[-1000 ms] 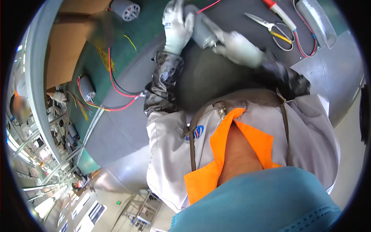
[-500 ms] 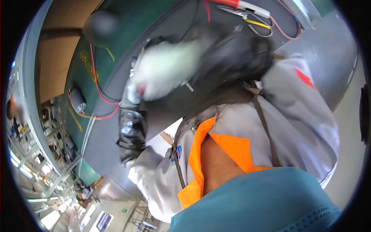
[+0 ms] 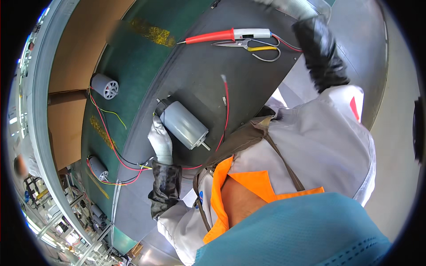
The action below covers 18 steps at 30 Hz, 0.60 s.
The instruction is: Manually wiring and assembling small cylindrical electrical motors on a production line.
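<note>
A grey cylindrical electric motor [image 3: 183,125] lies on the dark mat, its shaft toward me on the right. My left hand [image 3: 160,139], in a white glove, is closed at the motor's far-left end, its fingertips partly hidden. Red and black wires [image 3: 225,106] with metal ends lie right of the motor. My right hand [image 3: 295,6] reaches up to the top edge beside a pale tray-like thing [image 3: 317,8]; its fingers are smeared and partly cut off. Nearby lie a red and white probe [image 3: 226,35] and scissors [image 3: 255,46] with a yellow handle part.
Two more motors [image 3: 104,86] [image 3: 97,168] with coloured leads rest on the green surface [image 3: 128,75] to the left. Cardboard [image 3: 66,124] and a metal rail [image 3: 40,111] stand beyond it. Loose wires [image 3: 128,166] run past my left wrist.
My hands, blurred close together before, are now apart. The right one has moved up and right. The motor now shows plainly beside my left hand, and the whole view has shifted.
</note>
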Tool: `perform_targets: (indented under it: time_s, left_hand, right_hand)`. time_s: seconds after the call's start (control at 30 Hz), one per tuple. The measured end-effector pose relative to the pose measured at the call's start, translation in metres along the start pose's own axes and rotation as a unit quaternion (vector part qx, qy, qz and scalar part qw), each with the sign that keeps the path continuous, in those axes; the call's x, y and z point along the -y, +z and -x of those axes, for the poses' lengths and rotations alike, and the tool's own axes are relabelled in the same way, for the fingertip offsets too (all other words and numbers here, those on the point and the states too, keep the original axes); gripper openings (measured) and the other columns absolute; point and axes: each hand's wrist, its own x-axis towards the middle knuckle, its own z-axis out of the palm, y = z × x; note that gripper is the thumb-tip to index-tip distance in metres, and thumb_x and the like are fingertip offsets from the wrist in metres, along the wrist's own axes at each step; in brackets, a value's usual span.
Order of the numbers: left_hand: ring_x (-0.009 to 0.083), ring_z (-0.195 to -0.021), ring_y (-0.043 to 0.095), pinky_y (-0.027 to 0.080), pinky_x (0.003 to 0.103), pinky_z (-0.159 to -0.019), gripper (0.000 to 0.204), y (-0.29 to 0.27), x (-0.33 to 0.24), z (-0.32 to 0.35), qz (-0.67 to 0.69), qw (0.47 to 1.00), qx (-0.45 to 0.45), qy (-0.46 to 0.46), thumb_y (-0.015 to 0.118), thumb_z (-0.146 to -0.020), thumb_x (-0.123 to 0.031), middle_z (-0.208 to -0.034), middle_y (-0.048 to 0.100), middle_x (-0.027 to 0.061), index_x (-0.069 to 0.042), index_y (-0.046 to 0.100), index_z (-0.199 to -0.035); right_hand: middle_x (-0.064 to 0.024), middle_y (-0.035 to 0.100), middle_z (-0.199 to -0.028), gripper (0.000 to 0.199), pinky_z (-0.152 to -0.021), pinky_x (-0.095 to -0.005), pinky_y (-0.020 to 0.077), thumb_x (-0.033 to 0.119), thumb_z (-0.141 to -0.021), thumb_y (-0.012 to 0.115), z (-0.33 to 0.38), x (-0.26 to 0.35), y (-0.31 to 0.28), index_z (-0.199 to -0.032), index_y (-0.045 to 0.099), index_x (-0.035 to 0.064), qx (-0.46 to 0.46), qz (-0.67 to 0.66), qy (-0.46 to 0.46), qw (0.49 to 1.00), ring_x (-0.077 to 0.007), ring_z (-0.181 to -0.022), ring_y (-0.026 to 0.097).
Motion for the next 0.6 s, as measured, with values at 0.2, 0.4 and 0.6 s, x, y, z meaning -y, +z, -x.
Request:
perform_targets:
  time_s: [0.2,0.4,0.6]
  left_hand:
    - [0.0473,-0.076,0.066,0.052,0.05,-0.068,0.049,0.006,-0.05,0.009,-0.061,0.996,0.031,0.051,0.044,-0.111,-0.037,-0.084,0.069,0.0285,0.005,0.069,-0.108]
    - [0.0453,-0.075,0.068,0.052,0.051,-0.067,0.042,0.009,-0.058,0.01,-0.115,0.981,0.063,0.14,0.043,-0.11,-0.033,-0.084,0.07,0.0258,-0.001,0.069,-0.112]
    - [0.0479,-0.083,0.067,0.053,0.051,-0.073,0.046,0.005,-0.078,0.015,-0.118,0.981,0.111,0.106,0.042,-0.111,-0.034,-0.092,0.069,0.029,0.004,0.067,-0.115]
  right_hand:
    - [-0.0178,0.072,-0.076,0.024,-0.061,-0.0409,0.0523,0.027,-0.08,0.081,-0.127,-0.189,-0.048,-0.089,0.077,0.0048,-0.089,0.28,0.007,0.956,-0.0289,-0.068,0.071]
    - [-0.0121,0.07,-0.07,0.018,-0.057,-0.0381,0.0507,0.021,-0.079,0.082,-0.136,-0.194,-0.052,-0.085,0.077,0.0048,-0.036,0.264,-0.001,0.964,-0.0218,-0.062,0.068]
    - [-0.0015,0.07,-0.074,0.01,-0.052,-0.0253,0.0442,0.012,-0.09,0.077,-0.097,-0.164,-0.081,-0.091,0.076,0.002,-0.111,-0.14,-0.004,0.984,-0.0081,-0.06,0.059]
